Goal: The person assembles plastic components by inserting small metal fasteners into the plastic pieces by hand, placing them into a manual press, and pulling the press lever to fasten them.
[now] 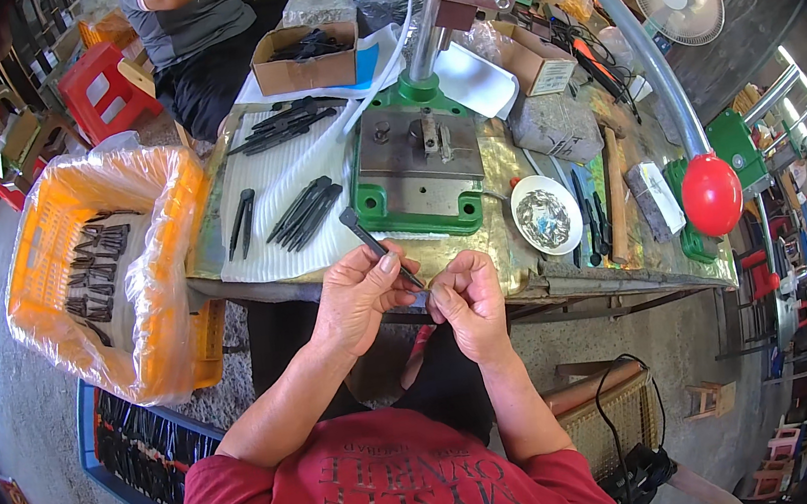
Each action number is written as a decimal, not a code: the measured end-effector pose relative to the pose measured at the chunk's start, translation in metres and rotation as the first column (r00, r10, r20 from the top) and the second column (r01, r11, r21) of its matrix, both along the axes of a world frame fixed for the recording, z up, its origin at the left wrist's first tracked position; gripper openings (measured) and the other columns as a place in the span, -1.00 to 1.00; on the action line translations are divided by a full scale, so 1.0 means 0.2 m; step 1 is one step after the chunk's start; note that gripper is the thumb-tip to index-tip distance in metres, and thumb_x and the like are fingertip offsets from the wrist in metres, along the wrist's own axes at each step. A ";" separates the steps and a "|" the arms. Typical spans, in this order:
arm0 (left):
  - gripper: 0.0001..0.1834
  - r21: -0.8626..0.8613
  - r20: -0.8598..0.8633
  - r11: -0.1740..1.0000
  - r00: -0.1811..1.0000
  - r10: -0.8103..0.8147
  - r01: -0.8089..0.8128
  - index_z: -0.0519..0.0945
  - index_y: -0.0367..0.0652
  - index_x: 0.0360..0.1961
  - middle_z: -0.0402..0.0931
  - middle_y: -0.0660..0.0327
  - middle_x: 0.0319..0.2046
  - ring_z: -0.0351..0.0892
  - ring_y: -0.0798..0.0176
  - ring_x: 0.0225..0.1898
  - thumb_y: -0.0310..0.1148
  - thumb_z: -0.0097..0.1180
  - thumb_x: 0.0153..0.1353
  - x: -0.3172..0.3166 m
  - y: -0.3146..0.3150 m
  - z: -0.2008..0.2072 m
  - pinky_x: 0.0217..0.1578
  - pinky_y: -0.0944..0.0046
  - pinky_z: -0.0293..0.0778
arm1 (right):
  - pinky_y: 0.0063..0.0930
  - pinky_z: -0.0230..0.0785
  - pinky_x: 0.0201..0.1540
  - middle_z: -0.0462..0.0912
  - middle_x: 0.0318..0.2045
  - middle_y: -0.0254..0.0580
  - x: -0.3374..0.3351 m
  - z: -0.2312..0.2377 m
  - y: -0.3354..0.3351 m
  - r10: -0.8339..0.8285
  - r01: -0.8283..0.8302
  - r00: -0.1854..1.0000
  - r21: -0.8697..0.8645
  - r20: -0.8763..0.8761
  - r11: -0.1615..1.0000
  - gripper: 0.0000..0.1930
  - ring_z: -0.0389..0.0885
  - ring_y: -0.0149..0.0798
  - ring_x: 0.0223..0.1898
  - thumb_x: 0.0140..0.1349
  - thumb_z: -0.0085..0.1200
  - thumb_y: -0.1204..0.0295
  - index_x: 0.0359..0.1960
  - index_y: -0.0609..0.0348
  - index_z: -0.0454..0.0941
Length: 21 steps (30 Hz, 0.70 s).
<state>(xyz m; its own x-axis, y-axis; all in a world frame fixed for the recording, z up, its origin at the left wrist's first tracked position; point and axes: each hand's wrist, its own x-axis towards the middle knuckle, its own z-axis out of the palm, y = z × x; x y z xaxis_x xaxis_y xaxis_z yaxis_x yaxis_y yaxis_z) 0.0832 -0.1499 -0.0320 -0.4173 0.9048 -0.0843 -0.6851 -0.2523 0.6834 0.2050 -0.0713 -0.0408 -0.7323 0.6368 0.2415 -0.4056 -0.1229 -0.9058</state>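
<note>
Form: slim, matte-black, straight bar with blocky head (369, 238) (I cannot confirm its material), near the green-painted metal press base (407, 219).
Axis: diagonal; head upper left, narrow end lower right.
Left hand (354, 296): pinched closed around the bar.
Right hand (471, 306): fingertips together beside the narrow end; I cannot tell their contents.

From my station I count one left hand (361, 296) and one right hand (471, 306) at the table (505, 255)'s near edge; one black piece (361, 232) between them; three clusters of black pieces (306, 214) toward its left edge, overlapped beyond exact number; two cardboard boxes (301, 75) toward its far edge; one white dish (521, 215) toward its right.
</note>
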 end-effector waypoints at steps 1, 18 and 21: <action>-0.85 0.004 0.003 1.000 1.000 -0.006 0.006 0.43 -0.19 -0.29 0.47 0.16 -0.41 0.49 0.34 -0.45 -0.40 -0.08 0.12 0.00 0.00 0.00 -0.49 0.43 0.46 | -0.71 0.17 -0.55 0.30 -0.59 -0.37 0.00 0.00 0.00 -0.002 0.002 1.000 0.001 0.010 1.000 -0.76 0.27 -0.54 -0.59 0.09 -0.11 0.59 -0.24 0.10 0.14; -0.88 0.030 -0.132 0.994 0.985 0.107 -0.103 0.44 -0.16 -0.33 0.48 0.21 -0.45 0.40 0.43 -0.50 -0.41 -0.02 0.08 0.04 0.00 -0.05 -0.54 0.50 0.31 | -0.73 0.13 -0.60 0.33 -0.58 -0.36 -0.04 0.00 -0.08 -0.136 0.136 0.990 -0.004 0.025 0.991 -0.79 0.26 -0.55 -0.63 0.10 -0.11 0.58 -0.29 0.10 0.14; -0.89 0.040 -0.164 0.989 0.976 0.144 -0.139 0.45 -0.16 -0.35 0.48 0.25 -0.46 0.36 0.48 -0.52 -0.40 -0.01 0.08 0.06 0.01 -0.06 -0.57 0.53 0.26 | -0.70 0.13 -0.61 0.33 -0.59 -0.35 -0.05 -0.02 -0.08 -0.178 0.178 0.984 0.003 0.021 0.984 -0.79 0.25 -0.52 -0.65 0.10 -0.10 0.57 -0.30 0.08 0.14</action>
